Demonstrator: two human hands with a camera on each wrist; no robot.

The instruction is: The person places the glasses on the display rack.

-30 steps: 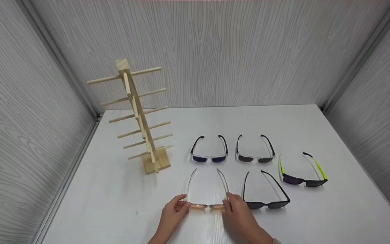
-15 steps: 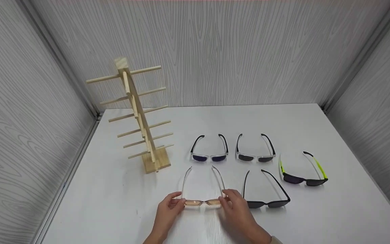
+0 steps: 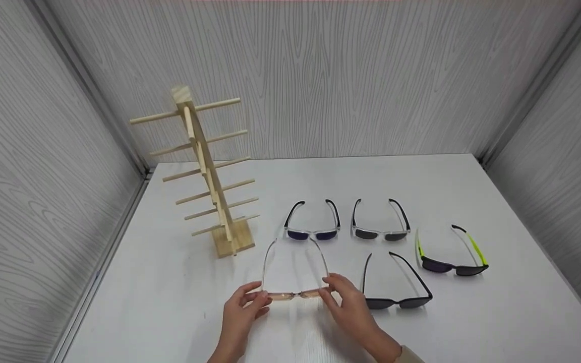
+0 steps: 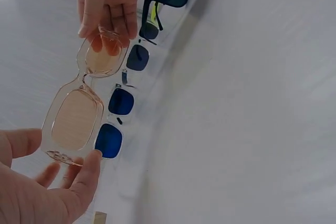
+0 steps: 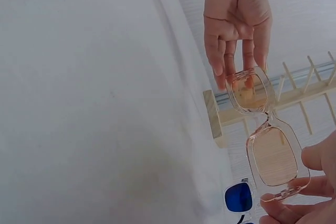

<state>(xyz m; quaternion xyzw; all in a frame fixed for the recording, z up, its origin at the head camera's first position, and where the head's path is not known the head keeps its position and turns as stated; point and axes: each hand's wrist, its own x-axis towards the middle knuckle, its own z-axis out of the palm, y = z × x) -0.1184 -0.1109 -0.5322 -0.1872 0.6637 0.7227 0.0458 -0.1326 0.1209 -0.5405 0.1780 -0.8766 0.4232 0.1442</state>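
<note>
Both hands hold a pair of clear-framed glasses with pale orange lenses, temples unfolded and pointing away from the person. At its left hinge corner, the left hand pinches the frame between thumb and fingers. The right hand pinches the opposite corner in the same way. In the left wrist view the front of the glasses faces the camera, with a hand at each end. A shadow shows below them on the white table. Close to the right hand lie black sunglasses, temples open.
A wooden display rack with several pegs stands at the left. Behind the hands lie clear-framed sunglasses with blue lenses and another clear pair with dark lenses. Sunglasses with yellow-green temples lie at the right. Wood-grain panels enclose the table.
Both hands have moved left and slightly away from the person, carrying the orange-lensed glasses, whose shadow now shows apart below them. The other sunglasses and the rack have stayed put.
</note>
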